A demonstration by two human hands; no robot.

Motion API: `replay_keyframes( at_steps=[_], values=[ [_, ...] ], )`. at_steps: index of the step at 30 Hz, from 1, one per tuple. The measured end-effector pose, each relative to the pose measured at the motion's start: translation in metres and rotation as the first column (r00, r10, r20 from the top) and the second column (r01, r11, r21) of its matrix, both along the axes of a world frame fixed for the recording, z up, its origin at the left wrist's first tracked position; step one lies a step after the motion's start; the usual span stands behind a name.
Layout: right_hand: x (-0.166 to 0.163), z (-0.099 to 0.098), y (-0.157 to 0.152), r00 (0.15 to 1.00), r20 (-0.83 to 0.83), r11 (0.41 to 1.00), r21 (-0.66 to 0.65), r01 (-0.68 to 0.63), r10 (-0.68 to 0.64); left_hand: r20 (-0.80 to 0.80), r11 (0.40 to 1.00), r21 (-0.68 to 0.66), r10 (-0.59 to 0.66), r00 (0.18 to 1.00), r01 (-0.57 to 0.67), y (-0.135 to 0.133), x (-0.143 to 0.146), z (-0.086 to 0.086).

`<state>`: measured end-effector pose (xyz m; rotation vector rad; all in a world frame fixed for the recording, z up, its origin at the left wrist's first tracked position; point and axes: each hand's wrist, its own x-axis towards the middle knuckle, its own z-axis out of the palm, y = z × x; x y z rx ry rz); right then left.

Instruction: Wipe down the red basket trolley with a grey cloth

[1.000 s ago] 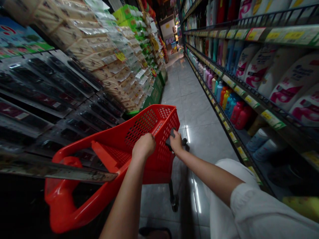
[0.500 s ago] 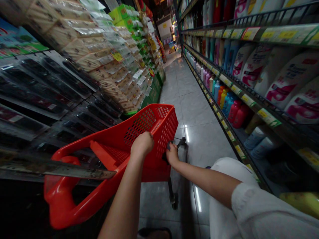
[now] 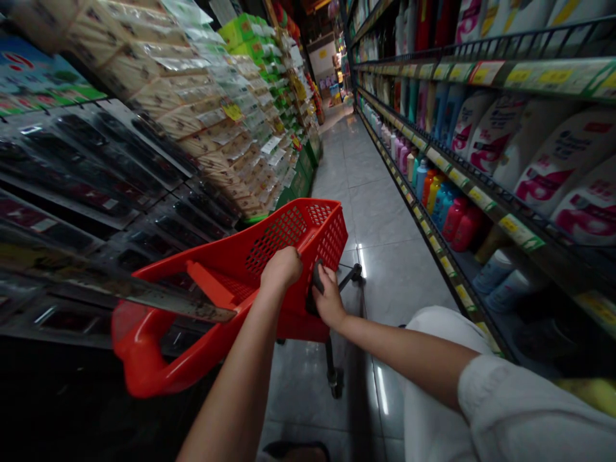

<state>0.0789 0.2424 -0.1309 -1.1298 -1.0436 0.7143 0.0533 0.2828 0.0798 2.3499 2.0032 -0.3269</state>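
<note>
A red plastic shopping cart (image 3: 308, 324) with perforated basket walls stands at an angle in the aisle, its handle end at lower left. Closed over the near rim of its basket is my left hand (image 3: 282, 266). My right hand (image 3: 331, 298) is at the basket's outer side, fingers bent round a small dark thing (image 3: 314, 298) that rests against the red wall. Its kind cannot be made out; it may be loose or a part of the cart. Dark legs with a caster wheel (image 3: 335, 382) show under the basket.
On the right, a shelf rack (image 3: 481, 199) holds several shampoo bottles (image 3: 553, 160). Stacked tissue packs (image 3: 206, 128) line the left, beside hanging dark packaged goods (image 3: 96, 167). A worn metal strip (image 3: 192, 305) crosses over the cart's handle end. Grey tiled floor (image 3: 351, 167) runs ahead.
The cart's handle end has shifted right and up in view. My left hand has moved slightly right with the rim. My right hand has slid a little up and left along the basket's side.
</note>
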Motion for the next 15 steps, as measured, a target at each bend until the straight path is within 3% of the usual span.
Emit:
replay_keyframes(
  at_steps=[3,8,12,15],
  values=[
    [0.017,0.032,0.005,0.993,0.115,0.983,0.173,-0.060,0.041,0.022,0.994,0.007,-0.105,0.994,0.105,-0.004,-0.004,0.005],
    [0.041,0.057,0.012,0.986,0.075,0.978,0.158,0.136,-0.149,-0.238,0.983,0.074,-0.149,0.960,0.171,-0.054,-0.016,0.030],
    [0.055,0.071,0.017,0.963,0.254,0.949,0.315,0.001,-0.085,-0.417,0.970,0.179,-0.078,0.905,0.166,-0.094,-0.026,0.039],
    [0.051,0.078,0.010,0.921,0.385,0.964,0.263,-0.043,-0.064,-0.441,0.933,0.257,-0.118,0.890,0.251,-0.103,-0.034,0.031]
  ],
)
